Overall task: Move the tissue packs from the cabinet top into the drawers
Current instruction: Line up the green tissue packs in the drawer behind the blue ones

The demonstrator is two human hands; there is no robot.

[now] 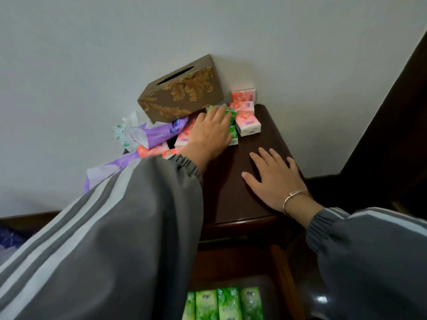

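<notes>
On the dark wooden cabinet top (238,181) lies a heap of tissue packs. My left hand (208,135) lies over the small green packs (232,122), its fingers curled onto them. Pink packs (248,122) are stacked just right of it against the wall, and more pink packs (153,150) lie under my left wrist. Purple packs (159,132) sit at the left. My right hand (272,179) rests flat on the cabinet top, fingers spread, holding nothing. Below, the open drawer (279,280) holds several green packs (225,303) standing in a row.
A brown and gold tissue box (182,91) sits tilted on top of the heap at the back, against the white wall (92,54). A dark wooden panel (397,116) rises at the right. My grey striped sleeve (104,239) hides the cabinet's left part.
</notes>
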